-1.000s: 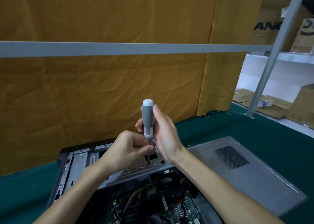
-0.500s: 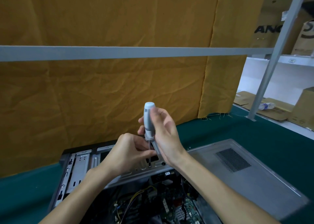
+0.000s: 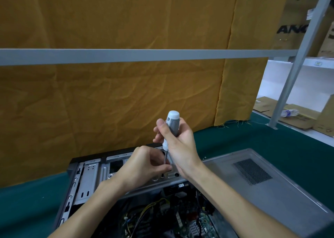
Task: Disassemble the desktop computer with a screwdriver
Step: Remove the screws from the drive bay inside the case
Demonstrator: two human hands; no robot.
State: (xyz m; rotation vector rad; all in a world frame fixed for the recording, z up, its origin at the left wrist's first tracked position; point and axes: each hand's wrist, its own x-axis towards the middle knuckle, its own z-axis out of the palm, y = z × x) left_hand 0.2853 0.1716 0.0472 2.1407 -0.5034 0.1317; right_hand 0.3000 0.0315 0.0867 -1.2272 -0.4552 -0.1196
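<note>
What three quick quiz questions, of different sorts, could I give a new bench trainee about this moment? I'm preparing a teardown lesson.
1. True or false: the right hand grips the screwdriver by its handle.
2. The removed side panel lies on which side of the open computer case? A left, B right.
3. Fill in: the left hand pinches near the screwdriver's ____.

Key: 1 true; 2 B; 3 shaft.

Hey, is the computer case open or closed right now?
Open. The computer case shows bare cables and circuit board from above, and a grey vented side panel lies beside it on the green table.
</note>
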